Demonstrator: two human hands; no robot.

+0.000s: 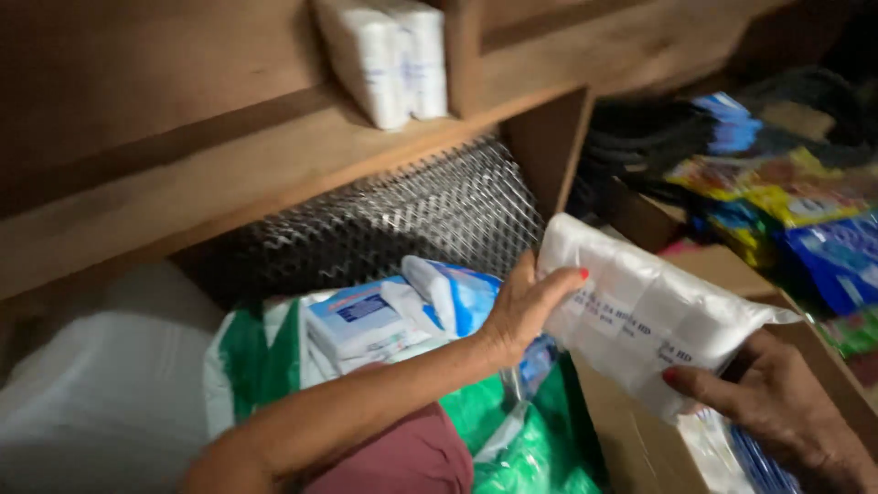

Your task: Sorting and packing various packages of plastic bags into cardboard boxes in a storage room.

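Clearly both hands grip the white packet (pixel 640 311): left hand (pixel 526 306) pinching its left edge, right hand (pixel 777 412) its near corner; slick plastic could slip.

Glossy white plastic pack (pixel 640 316); matt brown wooden shelf (pixel 229 174); shiny expanded-metal mesh (pixel 412 220); matt brown cardboard box (pixel 640 439)

Shelf: my wooden shelf (pixel 229 174) runs across the upper left.
On it: two white wrapped packs (pixel 389 55) stand side by side, touching.
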